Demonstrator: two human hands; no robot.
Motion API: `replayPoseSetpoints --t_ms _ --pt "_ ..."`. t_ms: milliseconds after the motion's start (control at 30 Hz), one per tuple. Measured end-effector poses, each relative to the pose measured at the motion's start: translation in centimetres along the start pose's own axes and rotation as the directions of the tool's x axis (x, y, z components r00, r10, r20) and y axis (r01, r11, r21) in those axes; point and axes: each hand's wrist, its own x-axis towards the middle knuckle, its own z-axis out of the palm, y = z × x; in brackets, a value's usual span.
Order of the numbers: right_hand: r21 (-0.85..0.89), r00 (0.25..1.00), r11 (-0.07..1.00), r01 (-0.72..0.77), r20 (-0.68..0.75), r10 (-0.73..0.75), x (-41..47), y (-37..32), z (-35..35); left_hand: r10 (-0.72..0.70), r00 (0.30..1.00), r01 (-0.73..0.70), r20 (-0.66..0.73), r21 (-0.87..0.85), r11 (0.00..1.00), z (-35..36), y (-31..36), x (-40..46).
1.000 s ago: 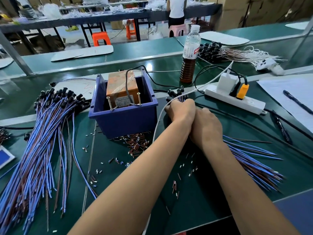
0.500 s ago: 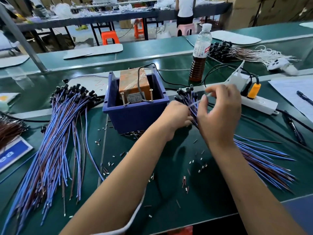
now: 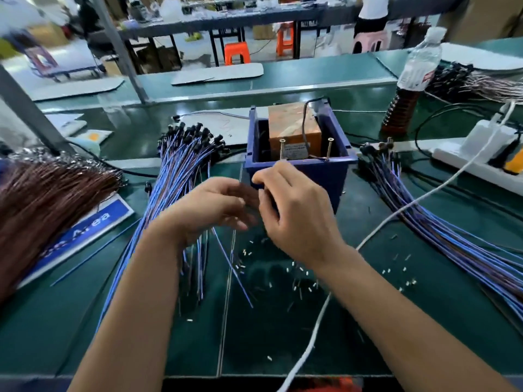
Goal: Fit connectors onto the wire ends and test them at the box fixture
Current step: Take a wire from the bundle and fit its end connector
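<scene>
Wires (image 3: pixel 181 176) fan left of the blue box (image 3: pixel 300 168); both hands' grips meet at its front edge, left hand (image 3: pixel 215 207) blurred, right hand (image 3: pixel 294 210) curled, contents unclear.

Two bare forearms, uncovered from the lower frame edge up to the wrists, no sleeve or cuff showing on either. Bare left hand (image 3: pixel 215 206) without glove, ring or watch; fingers blurred, so nails and fine detail impossible to make out. Bare right hand (image 3: pixel 294 210) likewise ungloved, no ring, band or strap at the wrist, knuckles and thumb sharply seen. At the bottom edge between the arms, a sliver of orange-red fabric, unclear whether clothing.
</scene>
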Motion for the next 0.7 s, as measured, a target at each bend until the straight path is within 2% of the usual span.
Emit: replayPoseSetpoints --t_ms 67,133,167,200,233,267,300,400,500,600,633,700 --pt "0.02 0.979 0.999 -0.039 0.202 0.034 0.8 -1.4 1.8 -0.011 0.966 0.026 -0.258 0.056 0.998 -1.6 -0.6 0.8" --pt "-0.052 0.9 0.996 -0.067 0.428 0.082 1.5 -2.4 3.9 0.063 0.834 0.081 -0.548 0.235 0.969 -3.0 -1.4 2.3" --pt "-0.088 0.853 0.994 -0.065 0.512 0.101 1.8 -2.7 5.0 0.154 0.739 0.177 -0.656 0.409 0.895 -3.6 -1.8 3.1" --pt "-0.107 0.812 0.992 -0.065 0.573 0.115 2.1 -3.1 6.0 0.252 0.659 0.316 -0.708 0.565 0.763 -4.3 -2.4 3.6" --pt "-0.123 0.78 0.99 -0.068 0.612 0.129 2.3 -3.3 6.9 0.318 0.622 0.431 -0.716 0.651 0.625 -4.9 -2.9 4.1" --pt "-0.142 0.762 0.988 -0.068 0.632 0.143 2.6 -3.4 7.8 0.34 0.613 0.501 -0.713 0.684 0.531 -5.4 -3.3 4.5" --pt "-0.166 0.755 0.983 -0.074 0.634 0.164 2.9 -3.5 8.6 0.333 0.62 0.534 -0.71 0.693 0.484 -5.9 -3.5 4.9" --pt "-0.225 0.738 0.947 -0.23 0.594 0.32 4.0 -3.5 10.3 0.291 0.655 0.55 -0.697 0.704 0.448 -6.9 -4.1 6.0" --pt "-0.288 0.663 0.857 -0.426 0.545 0.513 5.4 -3.6 11.2 0.315 0.632 0.527 -0.708 0.691 0.495 -7.2 -4.3 6.5" --pt "-0.32 0.625 0.815 -0.483 0.525 0.577 5.9 -3.9 11.8 0.414 0.576 0.415 -0.705 0.688 0.595 -6.6 -4.1 6.4" --pt "-0.318 0.624 0.803 -0.504 0.509 0.593 6.0 -3.9 12.0 0.443 0.586 0.362 -0.678 0.709 0.606 -6.3 -4.0 6.5" --pt "-0.266 0.602 0.768 -0.582 0.494 0.627 5.8 -3.9 12.0 0.419 0.674 0.33 -0.608 0.755 0.567 -5.7 -3.6 6.9"
